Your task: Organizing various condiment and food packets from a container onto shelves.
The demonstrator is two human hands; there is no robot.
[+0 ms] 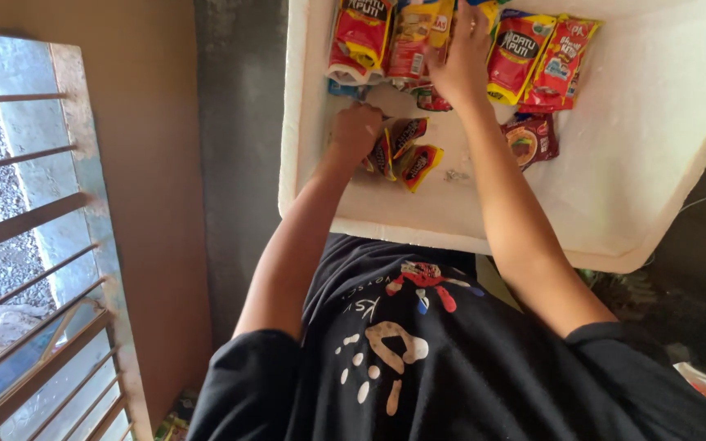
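On the white foam bench [631, 163], a row of red and yellow pouches [451, 45] already lines the far edge. The left hand [356, 131] pinches small snack packets [406, 151] just below that row; the right hand [461, 61] presses flat on it. One dark red packet [530, 139] lies loose, unsorted.

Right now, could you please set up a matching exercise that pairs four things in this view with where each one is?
Things:
1. left hand
2. right hand
3. dark red flat sachet
4. white foam tray

Places:
A. lying alone, right of the forearm
B. under all the packets
C. fist closed on the small red-and-yellow sachets
D. resting on the top row of large red-and-yellow pouches

Pairs: 1-C, 2-D, 3-A, 4-B
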